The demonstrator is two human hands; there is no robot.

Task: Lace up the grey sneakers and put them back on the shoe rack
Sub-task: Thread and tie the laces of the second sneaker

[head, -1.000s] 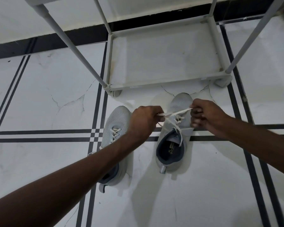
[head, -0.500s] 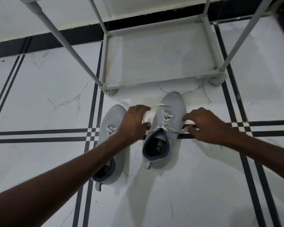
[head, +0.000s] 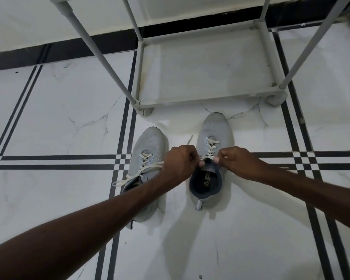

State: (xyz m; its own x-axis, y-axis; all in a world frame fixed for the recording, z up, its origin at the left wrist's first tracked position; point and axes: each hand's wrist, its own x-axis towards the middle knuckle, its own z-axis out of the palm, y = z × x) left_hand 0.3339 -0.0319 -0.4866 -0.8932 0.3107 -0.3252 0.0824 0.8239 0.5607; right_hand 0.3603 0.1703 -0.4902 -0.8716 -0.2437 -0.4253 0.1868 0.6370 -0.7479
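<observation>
Your two hands have come back together over the right sneaker (head: 211, 158): a second ago they were pulling the lace ends out wide to either side, half a second ago they were spread low beside the shoe, and now your left hand (head: 179, 161) and right hand (head: 238, 161) sit close in at the top of the tongue, just above the collar. Each grip is narrow, thumb and fingertips pinched on the white lace (head: 209, 147) where it leaves the top eyelets, and the crossings up the shoe look snug. That reads as the tightening pull being over and the knot stage starting, though whether a first tie is already in place is hidden between your fingertips. The left sneaker (head: 148, 158) lies just beside it on the floor (head: 49, 118), partly under your left forearm, with loose lace ends (head: 137, 172) trailing off toward the left, so it most likely remains to be tied. Both shoes stand toes toward the shoe rack (head: 208, 98), whose bottom shelf is bare and just beyond them on the far side. You are probably around the halfway mark, with the shelving not yet begun.
</observation>
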